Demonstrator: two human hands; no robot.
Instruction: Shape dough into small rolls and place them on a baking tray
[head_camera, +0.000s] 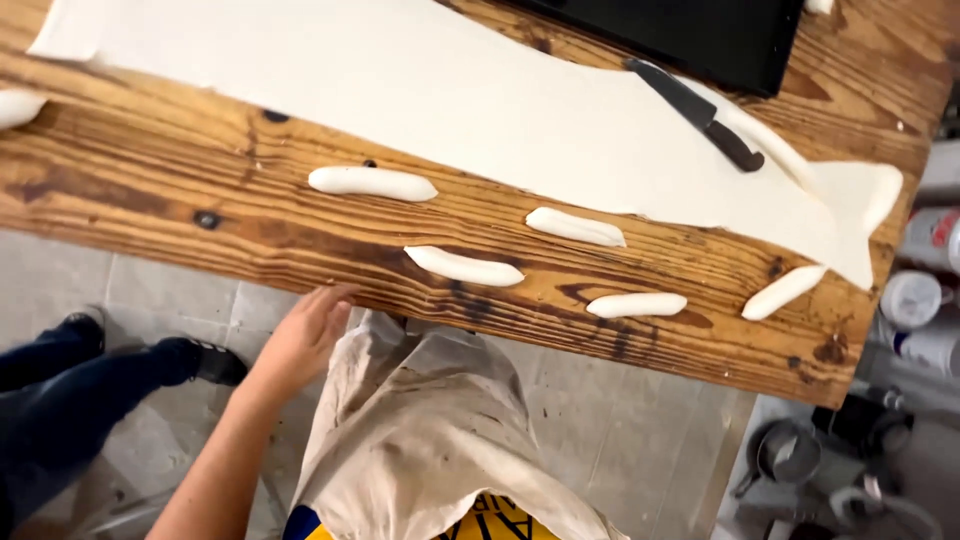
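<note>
Left hand (305, 335) rests at the tabletop (150, 200) edge, fingers loose and holding nothing; right hand not visible. Nearest dough roll (463, 267) lies just beyond it, long axis left-right, slightly slanted. Other rolls sit spaced apart, probably to avoid sticking, beside the dough sheet (450, 90) and knife (697, 112).

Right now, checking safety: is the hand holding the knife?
No, the left hand is at the table edge; the knife lies on the dough sheet.

The left hand (303, 335) rests open at the table (150, 190) edge, holding nothing. Just beyond its fingertips lies a dough roll (463, 266); four more rolls, a dough sheet (420, 90) and a knife (697, 113) lie farther off.
</note>
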